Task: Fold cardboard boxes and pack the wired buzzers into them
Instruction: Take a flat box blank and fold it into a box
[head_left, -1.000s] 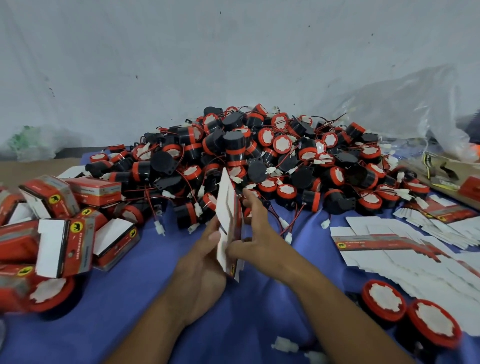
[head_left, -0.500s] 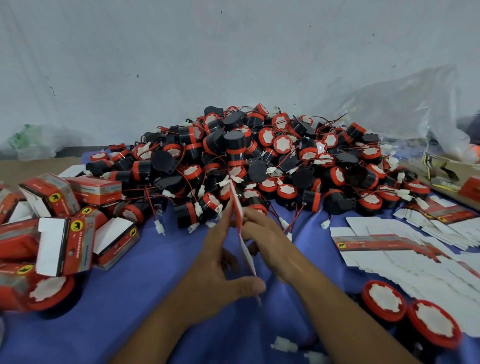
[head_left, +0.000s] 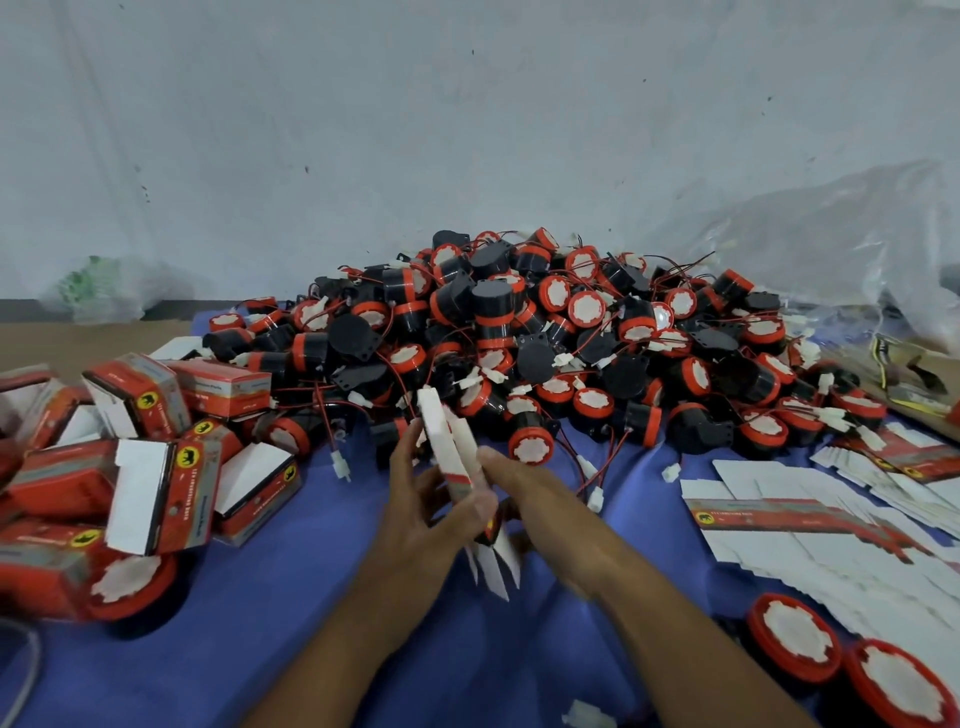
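A flat red-and-white cardboard box blank (head_left: 453, 457) stands edge-on between my hands above the blue cloth, its white flaps pointing up and down. My left hand (head_left: 427, 512) holds it from the left, thumb across its lower part. My right hand (head_left: 540, 506) grips it from the right. Behind them lies a big heap of black-and-red wired buzzers (head_left: 519, 332). A stack of flat box blanks (head_left: 810, 525) lies at the right. Folded red boxes (head_left: 156, 488) are piled at the left.
Two buzzers (head_left: 852, 660) sit face up at the lower right. A clear plastic bag (head_left: 831, 244) and a brown carton (head_left: 914, 374) lie at the far right. Loose white connectors (head_left: 589, 714) lie on the blue cloth (head_left: 270, 623). A white wall backs the table.
The box blank has turned between my hands and now tilts with its top toward the left; my left thumb has shifted up onto it, and both hands have closed in around it.
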